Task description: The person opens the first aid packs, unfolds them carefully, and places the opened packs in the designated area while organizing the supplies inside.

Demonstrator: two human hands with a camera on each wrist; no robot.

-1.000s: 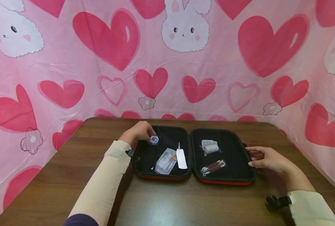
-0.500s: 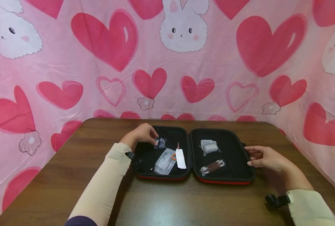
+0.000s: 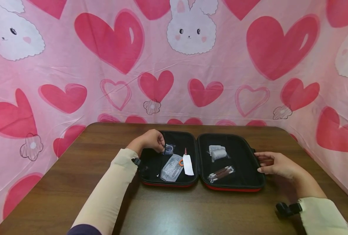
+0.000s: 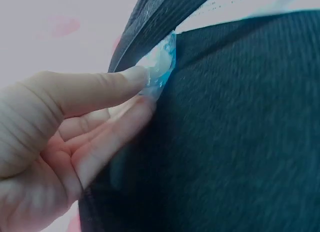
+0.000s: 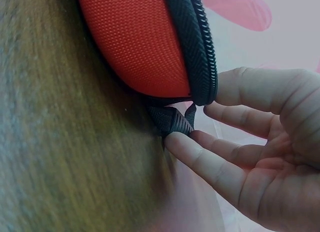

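Note:
An unfolded case with black lining and red outer shell lies on the table. At its left half, my left hand pinches a small clear packet with a ring-shaped roll inside. The left wrist view has thumb and fingertips on the packet, right beside a black strap that partly covers it. My right hand grips the case's right edge. In the right wrist view its thumb meets the zipped rim, while other fingertips touch a black webbing loop.
In the left half lie a clear printed packet, a white slip and an orange ring-shaped handle. The right half holds a wrapped white roll and a packet of brown sticks. Wooden table surrounds the case.
My left hand and the small clear packet have shifted a little to the right and toward me, and the packet now sits by the strap. The right hand stays at the case edge.

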